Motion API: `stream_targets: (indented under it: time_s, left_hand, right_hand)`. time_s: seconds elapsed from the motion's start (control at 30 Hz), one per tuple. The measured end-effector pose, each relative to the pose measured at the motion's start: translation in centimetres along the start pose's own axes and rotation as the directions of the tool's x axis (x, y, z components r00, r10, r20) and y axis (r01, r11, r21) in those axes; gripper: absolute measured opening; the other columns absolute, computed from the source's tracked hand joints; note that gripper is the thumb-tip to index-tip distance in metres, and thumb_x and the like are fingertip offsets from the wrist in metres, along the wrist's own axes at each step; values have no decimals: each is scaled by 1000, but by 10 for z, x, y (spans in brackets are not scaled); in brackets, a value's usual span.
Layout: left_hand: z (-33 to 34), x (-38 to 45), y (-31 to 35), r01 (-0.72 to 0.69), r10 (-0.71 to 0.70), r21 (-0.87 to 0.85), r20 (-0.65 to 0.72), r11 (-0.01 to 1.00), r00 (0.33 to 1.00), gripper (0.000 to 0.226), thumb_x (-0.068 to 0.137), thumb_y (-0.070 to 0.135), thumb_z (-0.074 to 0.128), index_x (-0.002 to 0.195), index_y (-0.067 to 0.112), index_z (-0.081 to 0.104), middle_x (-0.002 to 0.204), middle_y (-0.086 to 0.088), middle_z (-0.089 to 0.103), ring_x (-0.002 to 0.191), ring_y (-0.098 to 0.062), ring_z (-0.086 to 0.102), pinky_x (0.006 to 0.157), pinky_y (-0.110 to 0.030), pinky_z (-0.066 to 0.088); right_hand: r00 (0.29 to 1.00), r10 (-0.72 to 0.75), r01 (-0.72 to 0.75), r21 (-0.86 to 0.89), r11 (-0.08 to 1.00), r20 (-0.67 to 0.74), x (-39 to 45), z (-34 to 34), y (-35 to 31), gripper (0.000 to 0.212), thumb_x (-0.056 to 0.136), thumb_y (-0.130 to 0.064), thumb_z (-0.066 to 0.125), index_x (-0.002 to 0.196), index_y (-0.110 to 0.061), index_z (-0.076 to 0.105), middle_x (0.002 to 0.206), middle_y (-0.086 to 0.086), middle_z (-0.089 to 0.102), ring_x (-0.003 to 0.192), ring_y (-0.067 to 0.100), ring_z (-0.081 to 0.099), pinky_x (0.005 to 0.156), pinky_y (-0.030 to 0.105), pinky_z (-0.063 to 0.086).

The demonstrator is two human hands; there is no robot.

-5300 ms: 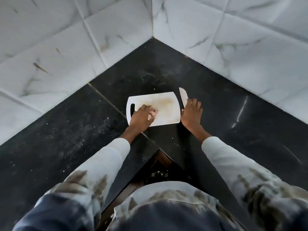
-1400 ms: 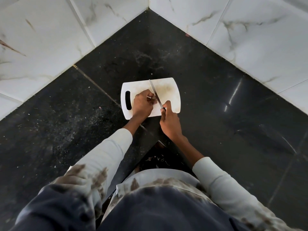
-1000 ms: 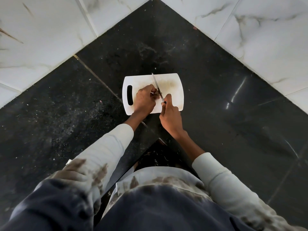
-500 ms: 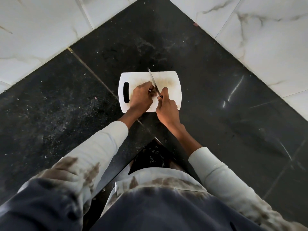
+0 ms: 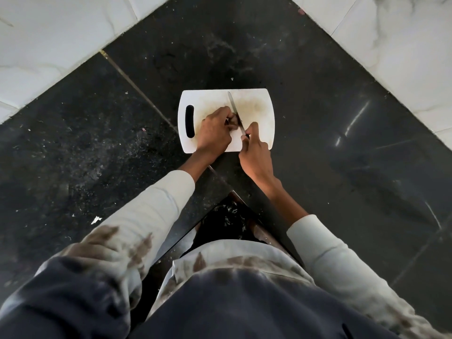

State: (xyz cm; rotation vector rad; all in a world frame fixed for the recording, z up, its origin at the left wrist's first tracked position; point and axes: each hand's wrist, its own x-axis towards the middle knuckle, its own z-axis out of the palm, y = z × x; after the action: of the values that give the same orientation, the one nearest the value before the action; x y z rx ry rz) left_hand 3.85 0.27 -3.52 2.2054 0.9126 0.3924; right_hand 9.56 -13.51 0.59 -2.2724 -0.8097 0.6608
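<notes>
Head view: left hand (image 5: 214, 133) pinches a small brown piece (image 5: 234, 121) on the white board (image 5: 259, 111), right hand (image 5: 255, 155) grips the knife (image 5: 233, 105)

**A kitchen corner**

A black polished stone worktop (image 5: 318, 118), speckled with crumbs, runs into a corner of white marble-look wall tiles (image 5: 61, 33). A stained white cutting board (image 5: 259, 106) lies on it, with a knife (image 5: 233, 106) across it.

You are looking down on a black stone counter (image 5: 330, 172) that is filling a corner, with white marble-veined wall tiles (image 5: 53, 40) rising on both sides. Light is glinting in a streak (image 5: 357, 118) at the right, and pale specks (image 5: 96, 219) are lying scattered across the left.
</notes>
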Motion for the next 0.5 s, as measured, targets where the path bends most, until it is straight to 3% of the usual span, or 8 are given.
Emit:
stream_targets:
  time_s: [0.13,0.27,0.33,0.43,0.5]
  left_hand:
    - [4,2,-5,39,-39,-19,12,999,999,22,85,-1,60,93,19,62,94,10,73,84,-17,72,74,-45,64]
    - [1,1,-2,7,-7,-30,7,1000,1000,22,85,-3,60,94,18,62,93,10,74,85,-13,72,76,-42,63]
    - [0,2,-4,-10,11,-53,17,999,1000,21,85,-2,58,94,17,62,93,10,74,85,-11,73,77,-41,64]
    - [-1,1,-2,-17,18,-47,9,999,1000,22,85,-3,57,94,16,62,94,8,73,85,-10,73,78,-40,64]
    - [-2,-1,1,-28,28,-29,-11,999,1000,23,85,-7,58,96,13,64,95,8,72,84,-8,70,79,-36,63]
  right_hand:
    - [1000,-2,2,13,1000,-6,6,3,3,9,111,-15,41,119,-15,37,67,4,56,49,26,52,45,35,35]
    - [1000,-3,4,7,1000,-13,20,9,4,15,110,-14,43,124,-14,38,71,7,61,52,28,56,46,41,44]
    - [999,-12,13,21,1000,-31,15,13,7,13,110,-14,43,121,-14,38,68,4,58,50,27,54,45,40,41]
    - [997,-25,22,-40,999,-77,-9,19,25,12,108,-11,43,118,-14,39,65,-6,50,50,17,49,49,33,35]
    - [994,-28,18,-94,995,-101,-23,23,34,15,108,-13,44,122,-16,40,69,-3,54,53,17,51,51,36,41]
